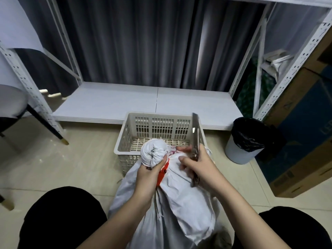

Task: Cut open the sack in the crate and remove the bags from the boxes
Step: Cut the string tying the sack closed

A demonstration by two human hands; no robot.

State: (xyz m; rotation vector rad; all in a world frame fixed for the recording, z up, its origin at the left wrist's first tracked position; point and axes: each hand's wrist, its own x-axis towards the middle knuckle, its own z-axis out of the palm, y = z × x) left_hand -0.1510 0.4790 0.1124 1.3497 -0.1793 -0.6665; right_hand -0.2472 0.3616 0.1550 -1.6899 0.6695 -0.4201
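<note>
Clearly the sack (172, 203) is a soft thing: pale grey plastic or woven film, wrinkled and slumping, bulging with whatever is packed inside, so it looks bulky and probably rather heavy, and its skin would slide and give under a blade unless held taut. It lies near the person, between the knees, with its top leaning against the near wall of the beige slotted crate (159, 130), not down inside it as far as can be seen. Its mouth is twisted into a tight knot (154, 153) with an orange-red tie (162, 174) just beneath, and that gathered neck is the sensible place to hold, being the one firm part. The left hand (149, 177) grips the neck just below the knot, fingers curled round it, wrist coming up from the near left. The right hand (199, 168) is closed round a metal cutter (195, 139), seemingly scissors or a knife, though blur hides which; its blade points up and away, above the sack, just right of the knot, with the forefinger stretched toward the neck. A cut just under the knot, away from the left fingers, seems safest.
</note>
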